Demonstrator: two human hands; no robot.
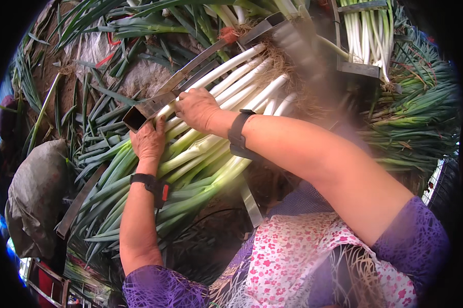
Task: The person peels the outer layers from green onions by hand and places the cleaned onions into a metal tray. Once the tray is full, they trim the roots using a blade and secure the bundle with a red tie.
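A thick bundle of green onions lies slantwise before me, white stalks and brown roots at the upper right, green leaves at the lower left. It rests across a metal frame of square tube and flat bars. My right hand is closed, its fingers curled round a white stalk at the bundle's far edge. Just left of it, by the open tube end, my left hand closes on the stalks where white turns green. Its fingertips are partly hidden by the frame and stalks.
A grey-green stuffed sack stands at the left. More green onions are piled at the right. At the upper right, white stalks sit in another metal rack. Loose leaves and plastic sheeting cover the ground beyond.
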